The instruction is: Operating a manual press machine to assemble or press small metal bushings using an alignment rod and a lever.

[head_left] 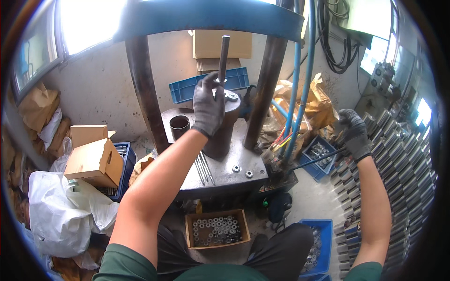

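My left hand [209, 105], in a dark grey glove, is closed at the lower part of an upright metal rod [224, 56]. A pale ring [221, 81] sits around the rod beside my fingertips; the hand partly hides the grip. Under them stands a thick round metal post [221, 136], with another small ring [232, 97] on its top. Out to the right is my right hand [354, 133], also gloved, its fingers curled. The end of a long dark lever [321, 158] meets its palm near the wrist; whatever the fingers hold is hidden.
A blue press frame [211, 18] on two dark columns surrounds the post. On the metal table [229, 178] are an open tube [179, 124], several thin rods [204, 167] and two rings. A wooden box [190, 232] of rings sits below. Stacked metal bars [393, 187] fill the right.
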Tool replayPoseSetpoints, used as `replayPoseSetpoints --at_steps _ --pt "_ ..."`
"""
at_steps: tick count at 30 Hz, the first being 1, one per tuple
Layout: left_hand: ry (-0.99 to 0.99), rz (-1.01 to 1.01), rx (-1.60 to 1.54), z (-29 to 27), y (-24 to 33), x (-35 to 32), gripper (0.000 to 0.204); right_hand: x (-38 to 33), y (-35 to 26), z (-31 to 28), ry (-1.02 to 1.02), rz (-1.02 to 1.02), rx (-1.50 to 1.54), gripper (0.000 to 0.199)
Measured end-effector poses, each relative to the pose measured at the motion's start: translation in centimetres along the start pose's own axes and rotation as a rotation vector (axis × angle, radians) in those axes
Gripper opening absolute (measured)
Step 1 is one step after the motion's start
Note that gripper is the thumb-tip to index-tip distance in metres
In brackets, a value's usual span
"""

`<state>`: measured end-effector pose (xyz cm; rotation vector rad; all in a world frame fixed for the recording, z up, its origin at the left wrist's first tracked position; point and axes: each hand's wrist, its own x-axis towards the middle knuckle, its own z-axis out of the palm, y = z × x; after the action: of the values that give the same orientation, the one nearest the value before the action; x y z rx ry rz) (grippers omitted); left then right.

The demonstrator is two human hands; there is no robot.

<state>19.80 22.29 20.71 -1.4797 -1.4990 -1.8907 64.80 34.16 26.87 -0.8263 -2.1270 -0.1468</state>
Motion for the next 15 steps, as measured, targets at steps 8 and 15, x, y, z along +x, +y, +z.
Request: replayPoseSetpoints --at_steps 8,15 --pt "-0.824 0.263 0.295 -1.5 4.9 -19.4 0.054 -2.9 -1.0 -1.8 0.023 -0.106 -0.099 0.026" --pt "-1.177 0.326 0.580 0.3 2.9 -23.1 0.032 -12.8 -7.6 -5.2 -0.062 -0.205 -0.166 0.027"
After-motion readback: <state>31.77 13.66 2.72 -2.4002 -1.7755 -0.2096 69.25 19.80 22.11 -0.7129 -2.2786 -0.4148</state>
